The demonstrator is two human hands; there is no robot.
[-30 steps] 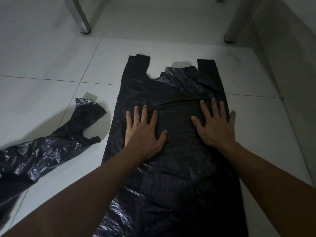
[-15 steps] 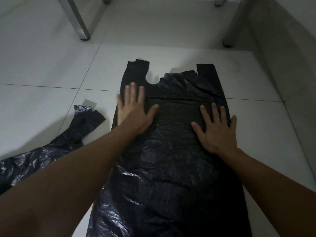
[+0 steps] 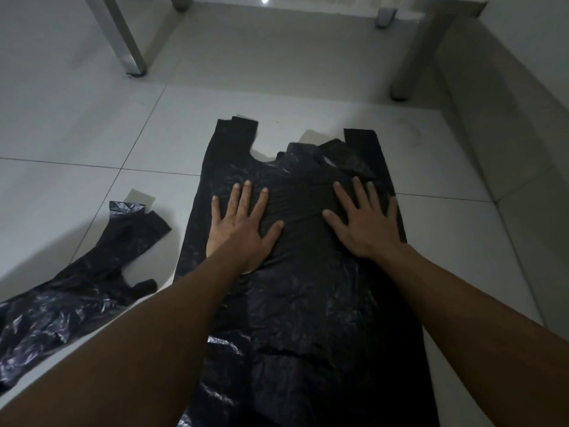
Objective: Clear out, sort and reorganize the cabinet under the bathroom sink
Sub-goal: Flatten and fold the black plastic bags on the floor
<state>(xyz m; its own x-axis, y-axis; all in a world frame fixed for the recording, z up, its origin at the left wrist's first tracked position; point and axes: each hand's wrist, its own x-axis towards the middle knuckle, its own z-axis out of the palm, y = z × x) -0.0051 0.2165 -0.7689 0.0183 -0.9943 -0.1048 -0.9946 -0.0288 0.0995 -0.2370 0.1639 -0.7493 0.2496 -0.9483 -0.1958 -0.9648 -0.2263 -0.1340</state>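
White tiled floor, dim light. Large black plastic bag laid flat at centre, handles toward 12 o'clock, probably spread for folding. Second black bag crumpled at 9 o'clock, apart, likely waiting its turn. Metal legs at 11 and 1 o'clock. Left hand and right hand pressed palm-down on upper bag, fingers straight and spread, nothing pinched; apparently smoothing out creases and air.
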